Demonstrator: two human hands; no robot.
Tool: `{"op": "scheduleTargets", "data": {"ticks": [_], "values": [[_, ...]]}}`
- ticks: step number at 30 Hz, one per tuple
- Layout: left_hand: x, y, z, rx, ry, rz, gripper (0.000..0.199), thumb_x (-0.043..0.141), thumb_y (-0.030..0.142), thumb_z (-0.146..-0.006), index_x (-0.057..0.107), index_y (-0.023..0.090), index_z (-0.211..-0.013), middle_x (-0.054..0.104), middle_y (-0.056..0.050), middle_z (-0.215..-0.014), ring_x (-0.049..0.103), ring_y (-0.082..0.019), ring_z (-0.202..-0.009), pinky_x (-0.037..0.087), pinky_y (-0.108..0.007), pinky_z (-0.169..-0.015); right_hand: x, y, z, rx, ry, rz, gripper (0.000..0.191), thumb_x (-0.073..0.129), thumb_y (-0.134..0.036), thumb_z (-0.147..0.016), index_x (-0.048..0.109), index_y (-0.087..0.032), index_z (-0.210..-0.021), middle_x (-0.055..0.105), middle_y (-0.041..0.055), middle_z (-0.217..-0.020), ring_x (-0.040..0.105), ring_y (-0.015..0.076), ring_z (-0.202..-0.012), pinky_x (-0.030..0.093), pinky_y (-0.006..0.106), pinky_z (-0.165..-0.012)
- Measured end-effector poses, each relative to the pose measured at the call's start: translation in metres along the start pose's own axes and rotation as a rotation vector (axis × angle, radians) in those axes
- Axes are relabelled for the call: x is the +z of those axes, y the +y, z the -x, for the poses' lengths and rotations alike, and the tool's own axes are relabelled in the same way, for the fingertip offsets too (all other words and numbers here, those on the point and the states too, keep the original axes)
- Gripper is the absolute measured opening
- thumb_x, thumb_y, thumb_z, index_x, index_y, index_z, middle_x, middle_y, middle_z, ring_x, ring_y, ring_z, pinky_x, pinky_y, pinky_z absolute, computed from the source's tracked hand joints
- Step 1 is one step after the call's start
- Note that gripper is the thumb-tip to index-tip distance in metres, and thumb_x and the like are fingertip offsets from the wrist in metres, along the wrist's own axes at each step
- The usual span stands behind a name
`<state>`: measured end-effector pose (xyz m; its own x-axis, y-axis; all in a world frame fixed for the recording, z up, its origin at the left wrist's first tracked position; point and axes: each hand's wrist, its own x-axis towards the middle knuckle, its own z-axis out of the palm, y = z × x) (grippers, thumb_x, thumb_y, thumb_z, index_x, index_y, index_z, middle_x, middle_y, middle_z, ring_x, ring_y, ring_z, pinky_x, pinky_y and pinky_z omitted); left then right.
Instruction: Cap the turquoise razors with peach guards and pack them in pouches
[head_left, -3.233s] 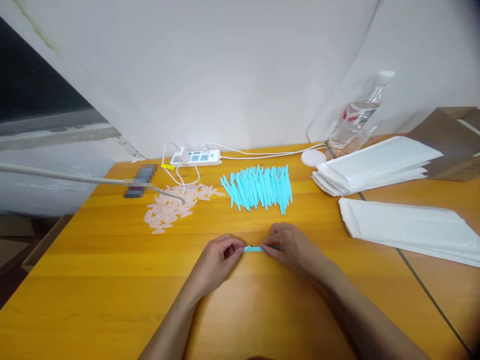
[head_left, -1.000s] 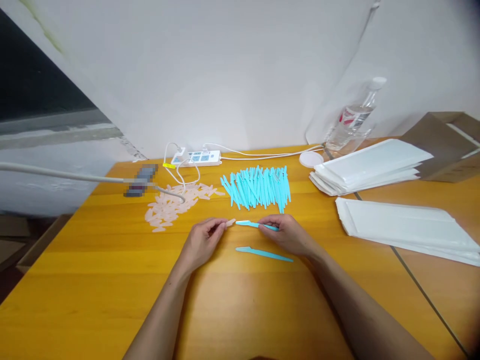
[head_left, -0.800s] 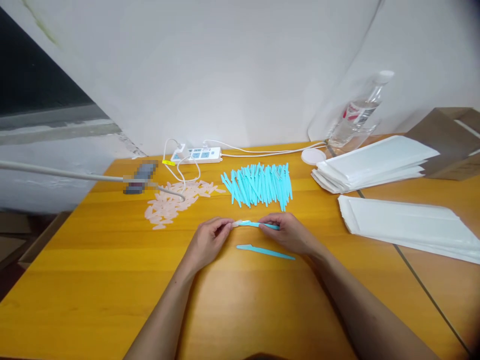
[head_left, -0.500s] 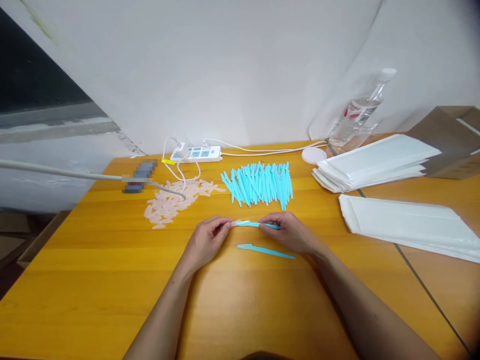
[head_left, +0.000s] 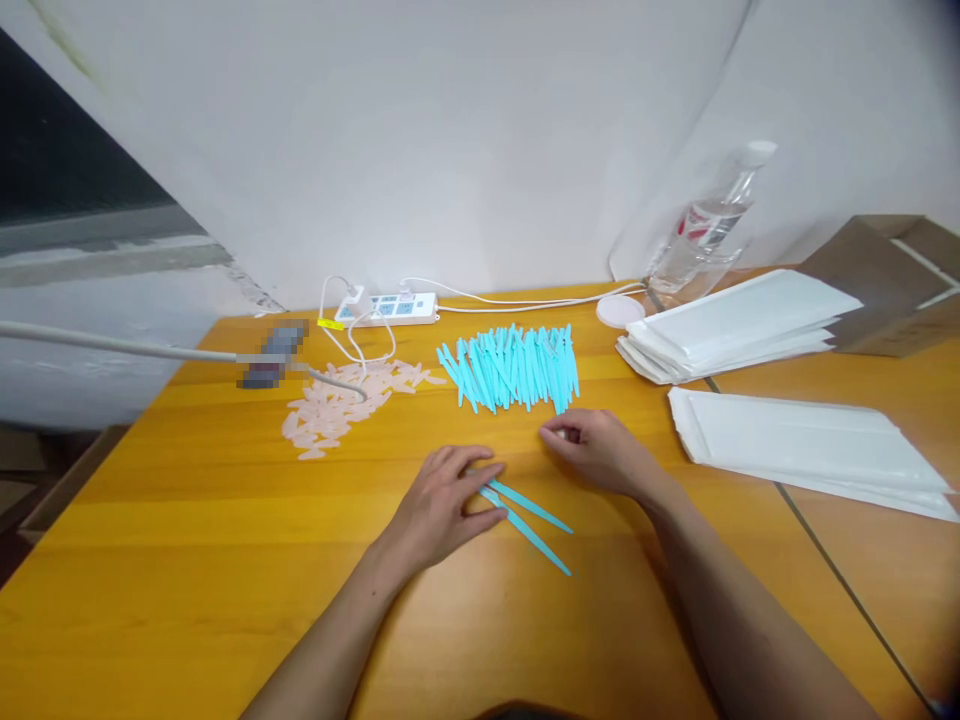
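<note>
Two blue razor-like sticks lie near the middle of the wooden table, an upper one [head_left: 534, 504] and a lower one [head_left: 536, 540], both slanting down to the right. My left hand [head_left: 454, 500] is over their left ends, its fingers apart, thumb and fingertips at the sticks. Higher up, my right hand [head_left: 592, 445] has its fingers pinched together at the lower edge of the blue stick pile [head_left: 514, 370]; it touches or nearly touches one stick's end there. Left of that pile lies a heap of pale pink covers [head_left: 330, 410].
Behind the piles is a white power strip [head_left: 405, 308] with cables. A grey cable [head_left: 150, 345] crosses from the left. On the right are white padded envelopes [head_left: 795, 440], a round lid [head_left: 620, 311], a bottle [head_left: 701, 235] and a cardboard box [head_left: 877, 280].
The stick held between both hands now lies beside the other one, which has turned and shifted down. My left hand opened and moved lower right; my right hand moved up to the blue pile.
</note>
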<state>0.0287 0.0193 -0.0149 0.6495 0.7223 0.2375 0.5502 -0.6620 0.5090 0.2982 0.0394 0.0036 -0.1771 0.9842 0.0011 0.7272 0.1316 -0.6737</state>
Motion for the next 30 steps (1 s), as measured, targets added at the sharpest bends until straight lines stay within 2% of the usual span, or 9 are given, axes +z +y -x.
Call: {"op": "scheduleTargets", "data": {"ticks": [3, 7, 10, 13, 17, 22, 25, 28, 30], "values": [[0.008, 0.006, -0.001, 0.076, -0.065, -0.078, 0.035, 0.063, 0.039, -0.095, 0.065, 0.028, -0.129, 0.066, -0.009, -0.125, 0.060, -0.025, -0.111, 0.047, -0.041, -0.092, 0.001, -0.002, -0.013, 0.097, 0.116, 0.070, 0.030, 0.056, -0.037, -0.090, 0.078, -0.018, -0.085, 0.069, 0.0017, -0.068, 0.056, 0.0140, -0.060, 0.037, 0.026, -0.060], [0.020, 0.014, -0.001, 0.020, 0.011, -0.158, 0.027, 0.057, 0.032, -0.099, 0.069, 0.025, -0.122, 0.068, -0.010, -0.119, 0.061, -0.025, -0.105, 0.048, -0.041, -0.088, 0.010, -0.018, -0.048, 0.124, 0.158, 0.199, 0.033, 0.057, -0.042, -0.093, 0.079, -0.020, -0.102, 0.077, 0.0067, -0.090, 0.068, 0.0201, -0.082, 0.045, 0.027, -0.074], [0.021, 0.016, 0.001, -0.019, 0.050, -0.161, 0.027, 0.058, 0.031, -0.098, 0.068, 0.023, -0.122, 0.068, -0.010, -0.117, 0.062, -0.026, -0.105, 0.049, -0.042, -0.088, 0.020, -0.029, -0.080, 0.147, 0.150, 0.266, 0.036, 0.057, -0.042, -0.094, 0.076, -0.018, -0.113, 0.077, 0.0117, -0.104, 0.069, 0.0252, -0.101, 0.046, 0.030, -0.087], [0.016, 0.011, 0.004, -0.068, 0.089, -0.120, 0.036, 0.063, 0.035, -0.095, 0.065, 0.022, -0.128, 0.067, -0.011, -0.117, 0.061, -0.026, -0.105, 0.049, -0.042, -0.089, 0.030, -0.031, -0.107, 0.183, 0.137, 0.285, 0.034, 0.060, -0.037, -0.092, 0.076, -0.014, -0.111, 0.075, 0.0172, -0.109, 0.067, 0.0299, -0.108, 0.046, 0.035, -0.092], [0.010, 0.000, 0.008, -0.083, 0.114, -0.047, 0.040, 0.067, 0.034, -0.091, 0.064, 0.023, -0.130, 0.068, -0.010, -0.115, 0.062, -0.024, -0.102, 0.051, -0.040, -0.089, 0.035, -0.024, -0.127, 0.235, 0.123, 0.262, 0.024, 0.063, -0.027, -0.087, 0.078, -0.015, -0.100, 0.076, 0.0165, -0.105, 0.068, 0.0298, -0.107, 0.047, 0.035, -0.093], [0.015, -0.001, 0.008, -0.111, 0.143, -0.046, 0.029, 0.066, 0.030, -0.092, 0.070, 0.023, -0.120, 0.069, -0.009, -0.105, 0.064, -0.023, -0.096, 0.052, -0.038, -0.084, 0.031, -0.021, -0.137, 0.276, 0.120, 0.145, 0.013, 0.067, -0.020, -0.075, 0.078, -0.015, -0.082, 0.077, 0.0132, -0.092, 0.070, 0.0280, -0.095, 0.048, 0.032, -0.082], [0.019, 0.005, 0.006, -0.128, 0.167, -0.062, 0.026, 0.064, 0.029, -0.093, 0.071, 0.022, -0.117, 0.069, -0.009, -0.102, 0.064, -0.023, -0.092, 0.053, -0.038, -0.082, 0.023, -0.023, -0.137, 0.279, 0.117, 0.023, 0.011, 0.066, -0.020, -0.074, 0.075, -0.015, -0.076, 0.075, 0.0092, -0.082, 0.069, 0.0236, -0.084, 0.047, 0.028, -0.072], [0.012, 0.003, 0.006, -0.130, 0.180, -0.048, 0.032, 0.065, 0.031, -0.092, 0.069, 0.023, -0.122, 0.069, -0.010, -0.107, 0.064, -0.023, -0.098, 0.053, -0.038, -0.086, 0.008, -0.026, -0.120, 0.241, 0.108, -0.108, 0.016, 0.062, -0.028, -0.080, 0.072, -0.015, -0.082, 0.072, 0.0050, -0.078, 0.066, 0.0180, -0.074, 0.045, 0.025, -0.063], [-0.004, -0.011, 0.010, -0.177, 0.233, -0.050, 0.037, 0.065, 0.034, -0.093, 0.066, 0.023, -0.128, 0.068, -0.010, -0.114, 0.064, -0.023, -0.104, 0.053, -0.037, -0.092, -0.003, -0.027, -0.096, 0.193, 0.076, -0.216, 0.020, 0.060, -0.036, -0.083, 0.068, -0.017, -0.087, 0.072, 0.0030, -0.079, 0.063, 0.0151, -0.070, 0.044, 0.024, -0.061]]}}
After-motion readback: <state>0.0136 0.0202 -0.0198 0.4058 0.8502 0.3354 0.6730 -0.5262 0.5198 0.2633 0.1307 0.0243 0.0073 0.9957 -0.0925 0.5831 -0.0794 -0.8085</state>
